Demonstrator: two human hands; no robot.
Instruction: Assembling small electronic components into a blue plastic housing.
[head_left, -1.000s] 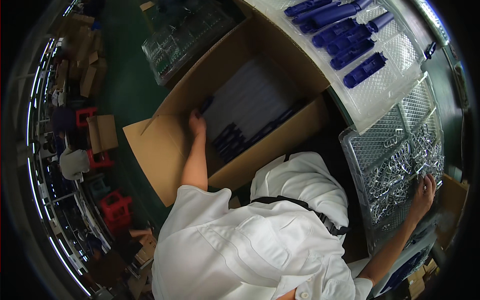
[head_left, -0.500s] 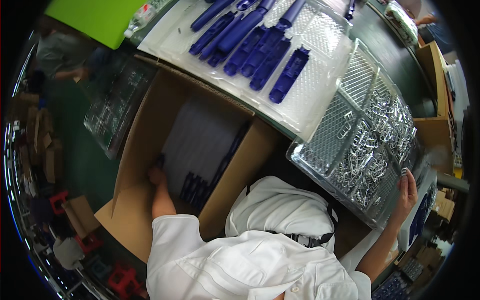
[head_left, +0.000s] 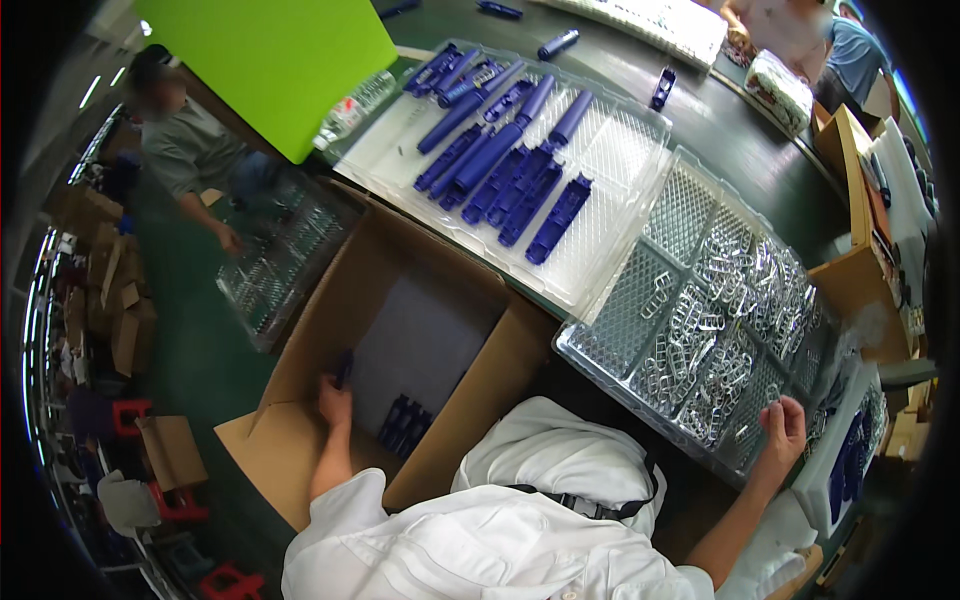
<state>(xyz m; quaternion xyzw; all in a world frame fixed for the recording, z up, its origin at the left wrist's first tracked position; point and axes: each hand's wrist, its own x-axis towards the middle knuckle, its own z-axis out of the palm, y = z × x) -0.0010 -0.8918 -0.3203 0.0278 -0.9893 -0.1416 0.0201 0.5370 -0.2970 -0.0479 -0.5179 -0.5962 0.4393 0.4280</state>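
Observation:
My left hand [head_left: 335,402] is down inside the open cardboard box [head_left: 400,220], closed around a dark blue plastic piece [head_left: 345,368] that points upward from its fingers. Several similar dark blue pieces [head_left: 405,425] stand in a row on the grey sheet [head_left: 420,320] lining the box. Over the near right corner of the clear compartment tray [head_left: 625,290], my right hand [head_left: 785,422] is raised with its fingers curled together. Whatever those fingers may hold is too small to make out. Shiny metal clips [head_left: 695,350] lie heaped in the tray's compartments.
A clear plastic tray [head_left: 615,140] on the table carries several long blue plastic casings [head_left: 560,220]. Beside it lie a clear bottle [head_left: 355,110] and a bright green panel [head_left: 270,60]. Left of the box, a person [head_left: 190,150] reaches to another tray [head_left: 290,250]. More people work at the far right.
The view has shifted, showing more of the table. My right hand has moved off the tray's edge, toward me; a metal clip showed at its fingertips before. My left hand stays in the box.

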